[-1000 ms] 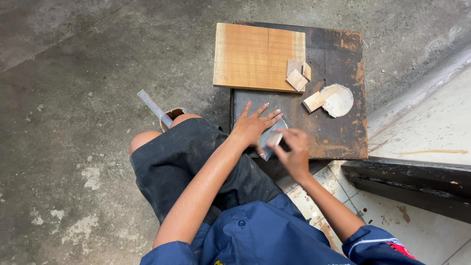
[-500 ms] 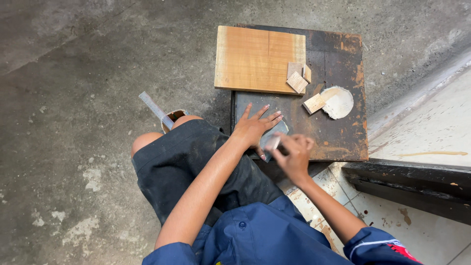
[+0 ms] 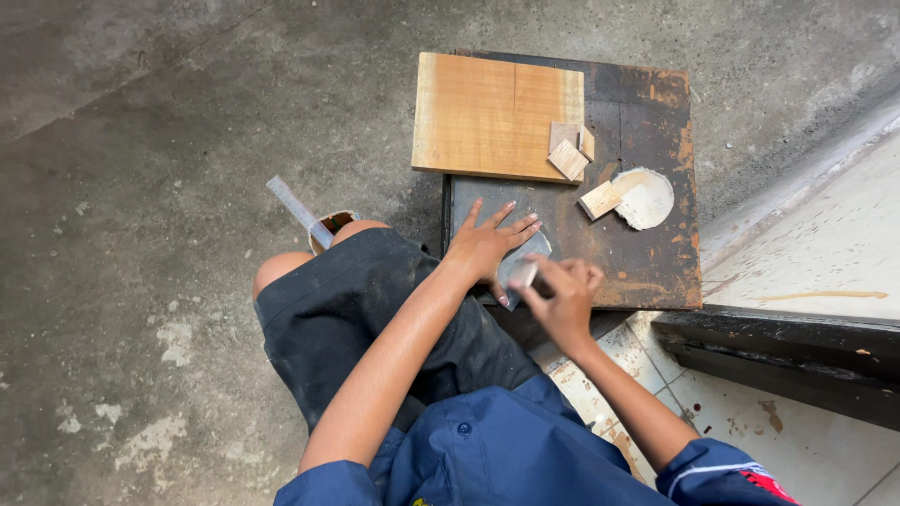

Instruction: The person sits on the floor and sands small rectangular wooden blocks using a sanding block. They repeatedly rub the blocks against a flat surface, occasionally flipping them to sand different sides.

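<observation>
The concrete floor [image 3: 169, 187] fills the left and top of the frame. At the upper centre a dark, stained board [image 3: 647, 253] lies flat on it as the work surface, with a pale tiled step [image 3: 825, 253] at the right. On the board's upper left rests a light plank [image 3: 487, 117], and 2 small wood offcuts [image 3: 570, 150] sit at its right edge. A round pale disc [image 3: 647, 199] lies further right, with 1 more block [image 3: 600, 200] touching its left side. At the left of centre a metal ruler [image 3: 298, 211] pokes out beside the knee.

The left hand [image 3: 487, 245] is spread flat, fingers apart, pressing a grey sheet [image 3: 523, 258] down on the board's lower left. The right hand [image 3: 562, 292] is closed in a pinch on a small light piece [image 3: 523, 276], held against that sheet just below the left fingertips. What the piece is made of is too small to tell.

This looks like a rubbing or smoothing step, the small piece worked against the held sheet. The next move seems to call for steady downward pressure from the left hand so the sheet does not slide, and short, even strokes from the right with the piece kept flat.
</observation>
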